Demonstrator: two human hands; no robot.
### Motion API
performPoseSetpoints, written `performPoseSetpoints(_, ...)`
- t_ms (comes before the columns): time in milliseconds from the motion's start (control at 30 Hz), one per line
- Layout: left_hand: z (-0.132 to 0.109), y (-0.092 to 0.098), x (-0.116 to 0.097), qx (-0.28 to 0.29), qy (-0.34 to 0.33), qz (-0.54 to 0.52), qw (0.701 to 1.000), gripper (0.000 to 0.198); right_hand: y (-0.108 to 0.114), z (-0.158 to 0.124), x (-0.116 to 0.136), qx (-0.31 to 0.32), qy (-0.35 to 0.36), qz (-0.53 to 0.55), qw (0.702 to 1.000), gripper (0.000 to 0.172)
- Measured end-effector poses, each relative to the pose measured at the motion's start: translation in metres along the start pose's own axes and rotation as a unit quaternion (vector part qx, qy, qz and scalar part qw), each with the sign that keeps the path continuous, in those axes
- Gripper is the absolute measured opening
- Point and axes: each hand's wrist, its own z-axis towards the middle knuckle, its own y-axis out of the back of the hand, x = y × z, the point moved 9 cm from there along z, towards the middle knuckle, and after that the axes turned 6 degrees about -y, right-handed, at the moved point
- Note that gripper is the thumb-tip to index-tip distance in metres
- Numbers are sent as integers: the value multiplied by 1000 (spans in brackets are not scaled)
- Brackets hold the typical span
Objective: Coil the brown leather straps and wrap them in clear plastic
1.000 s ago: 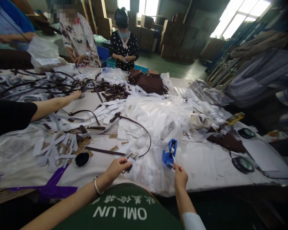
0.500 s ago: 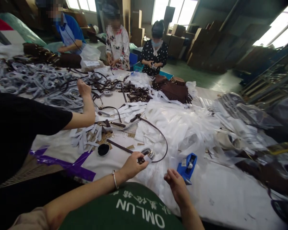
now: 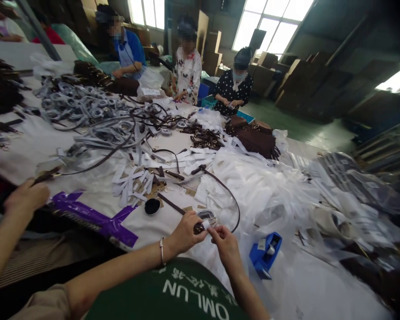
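- All around a blue tape dispenser [image 3: 266,255], the pale-covered table [image 3: 315,284] carries straps, slips and packing; the dispenser is the landmark for what follows.
- Beyond the dispenser and to its left spreads a heap of clear plastic [image 3: 253,186].
- Farther out on the dispenser's left, a brown strap [image 3: 225,186] bows toward it, its near part passing behind the right hand. It could snag in the plastic if lifted sharply, since the arc lies right against the heap.
- Left of the dispenser and apart from it, the left hand [image 3: 187,231] is clasped around a small dark bundle [image 3: 198,228].
- Between that hand and the dispenser, the right hand [image 3: 224,241] has its grip drawn narrow; whether it pinches something or only touches, I cannot tell.
- The bundle itself sits left of the dispenser and slightly farther out; its long axis seems to run crosswise, tilted outward, the metal-fitted end on the dispenser's side.
- Smallest, a white tab [image 3: 206,224] shows between both hands' fingertips, left of the dispenser. It could skew or crease if the hands pull unevenly.
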Motion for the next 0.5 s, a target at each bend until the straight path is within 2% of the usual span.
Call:
performPoseSetpoints(67, -4, -5, 14, 22, 85, -90, 992, 25, -5, -2, 3, 33, -4, 41, 999, 35)
performPoseSetpoints(133, -10, -16, 24, 63, 158, -204, 964, 33, -10, -4, 11, 85, 0, 65, 994, 32)
performPoseSetpoints(200, -14, -24, 27, 81, 200, -305, 928, 39, -14, -5, 19, 130, 12, 60, 990, 28)
performPoseSetpoints(267, -18, -25, 27, 71, 220, -359, 904, 44, -15, -3, 21, 154, 24, 28, 987, 27)
performPoseSetpoints(367, -25, -27, 28, 54, 238, -363, 899, 46, -7, 11, 9, 112, 28, -55, 992, 29)
performPoseSetpoints(500, -28, -26, 47, -10, 245, -302, 921, 43, -7, 34, -15, 68, 27, -109, 991, 19)
